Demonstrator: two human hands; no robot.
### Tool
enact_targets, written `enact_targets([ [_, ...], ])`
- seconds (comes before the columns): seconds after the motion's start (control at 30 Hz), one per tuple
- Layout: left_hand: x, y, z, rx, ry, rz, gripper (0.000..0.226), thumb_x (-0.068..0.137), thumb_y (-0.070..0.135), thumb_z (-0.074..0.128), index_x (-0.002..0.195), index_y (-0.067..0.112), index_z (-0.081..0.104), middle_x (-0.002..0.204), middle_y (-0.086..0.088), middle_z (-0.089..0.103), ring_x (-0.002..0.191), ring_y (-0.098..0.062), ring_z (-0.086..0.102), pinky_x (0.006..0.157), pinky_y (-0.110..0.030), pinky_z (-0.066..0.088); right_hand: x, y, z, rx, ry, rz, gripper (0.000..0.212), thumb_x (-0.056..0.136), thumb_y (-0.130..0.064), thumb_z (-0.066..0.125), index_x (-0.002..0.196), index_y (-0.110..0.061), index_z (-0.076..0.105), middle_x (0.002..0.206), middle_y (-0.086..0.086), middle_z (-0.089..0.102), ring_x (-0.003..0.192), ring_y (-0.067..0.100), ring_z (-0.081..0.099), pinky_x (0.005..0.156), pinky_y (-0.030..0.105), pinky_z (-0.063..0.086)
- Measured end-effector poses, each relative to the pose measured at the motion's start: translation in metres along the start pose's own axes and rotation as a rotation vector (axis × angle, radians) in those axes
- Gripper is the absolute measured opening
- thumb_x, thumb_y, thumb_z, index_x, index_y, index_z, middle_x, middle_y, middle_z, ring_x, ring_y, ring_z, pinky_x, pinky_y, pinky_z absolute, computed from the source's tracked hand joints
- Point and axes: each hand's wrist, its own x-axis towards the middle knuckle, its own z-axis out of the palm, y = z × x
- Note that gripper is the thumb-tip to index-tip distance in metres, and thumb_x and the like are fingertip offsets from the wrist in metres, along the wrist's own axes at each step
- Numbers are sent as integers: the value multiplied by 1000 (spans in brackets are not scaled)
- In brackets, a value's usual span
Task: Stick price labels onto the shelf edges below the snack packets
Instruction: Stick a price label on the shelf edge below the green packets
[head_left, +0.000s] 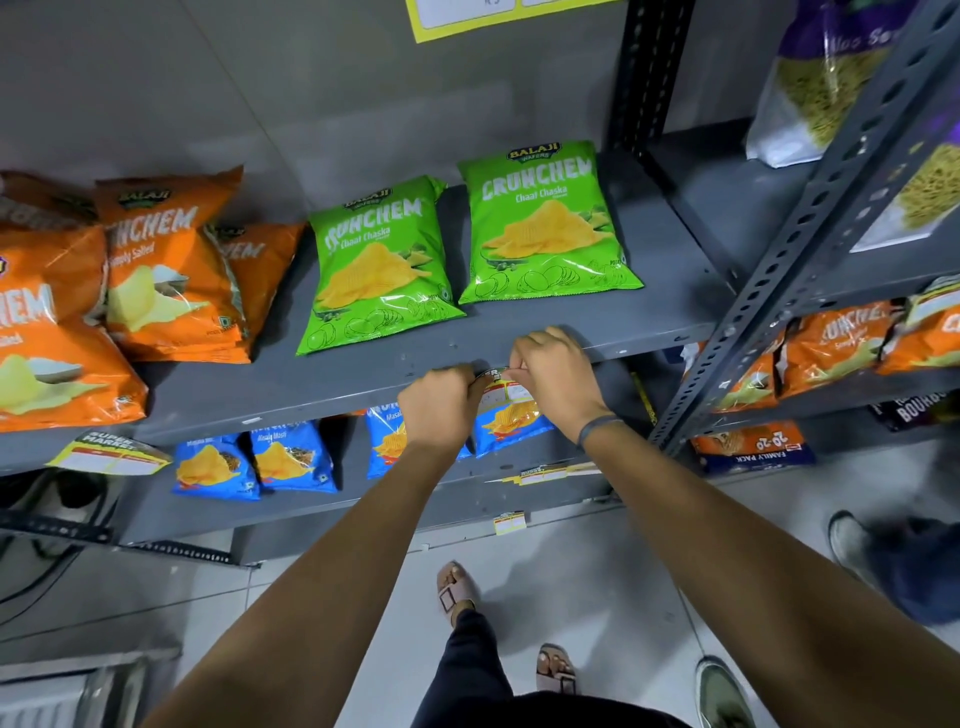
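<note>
Both forearms reach up from the bottom of the head view toward the grey shelf edge (519, 358) below the green snack packets (545, 223). Left hand (441, 402) is curled, its fingertips pinching the left end of a price label (501, 387); right hand (556, 374) is curled too, fingers pinching the label's upper right end against the shelf lip. That label sits between the two hands, right at the front edge of the shelf, just below the right-hand green packet.

Progress looks partial. One yellow-and-white label (111, 454) already hangs from the shelf edge at the far left under the orange packets (171, 275), more labels (545, 474) lie at the lower shelf's front beneath the blue packets (291, 457), and a small one (510, 522) sits on the edge under that. The label in hand seems not yet pressed flat, so this spot is still in progress, and the stretch of edge under the left green packet shows none.

The held label is small, white with a yellow border and dark print at its top, slightly bowed; its text is too blurred to read.
</note>
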Motion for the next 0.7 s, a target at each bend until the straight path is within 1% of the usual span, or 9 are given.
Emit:
enact_targets([
  [0.13,3,-1,1,7,6,-21,37,91,47,52,84,15,69,82,-16,72,84,-39,65,59,-29,35,0,2,-2,25,0,-17,18,71,-14,76,68,-6,60,71,16,66,78,35,57,66,38,47],
  [0.27,11,0,-1,47,-18,-47,45,85,53,56,78,11,68,82,-16,72,84,-38,66,59,-29,37,-3,3,-5,40,-11,-49,12,73,-4,73,72,-5,61,73,16,66,80,36,57,68,38,47],
  [0.37,15,6,-7,56,-49,-67,41,84,53,59,87,14,68,90,-17,72,90,-38,66,68,-32,48,-3,1,-9,39,-28,-30,7,75,-2,69,77,-4,63,81,17,66,88,36,55,72,39,46],
  [0.4,15,6,-7,59,-58,-72,39,84,53,59,91,16,68,92,-16,72,92,-38,66,70,-32,49,-3,0,-9,38,-31,-14,8,76,-3,69,80,-4,63,84,17,66,90,35,54,74,39,45],
  [0.47,16,4,-8,70,-80,-64,38,84,54,57,96,19,68,95,-14,72,93,-36,66,67,-30,45,-4,-2,-8,31,-5,23,12,76,-6,71,85,-7,63,90,14,65,93,34,53,77,40,45],
  [0.5,17,3,-8,66,-95,-54,38,84,54,57,94,18,68,94,-13,72,92,-36,66,66,-30,43,-6,-3,-7,24,25,42,15,75,-8,72,86,-9,62,91,13,64,94,34,53,77,41,45],
  [0.6,15,-10,-15,22,-139,5,46,82,58,57,80,13,67,88,-14,72,88,-36,66,64,-31,44,-12,-14,0,18,115,99,16,74,-13,73,84,-13,61,90,11,62,92,33,53,77,43,47],
  [0.67,9,-31,-25,3,-124,36,49,81,60,56,76,12,64,84,-14,72,86,-36,66,62,-31,43,-15,-32,11,60,135,135,13,75,-14,72,82,-14,61,88,10,63,91,33,54,76,42,48],
  [0.7,6,-47,-31,-1,-98,45,45,84,56,55,77,12,64,84,-14,72,86,-36,66,63,-32,45,-16,-45,18,101,132,145,12,75,-13,71,81,-14,61,88,10,63,89,33,54,76,42,49],
])
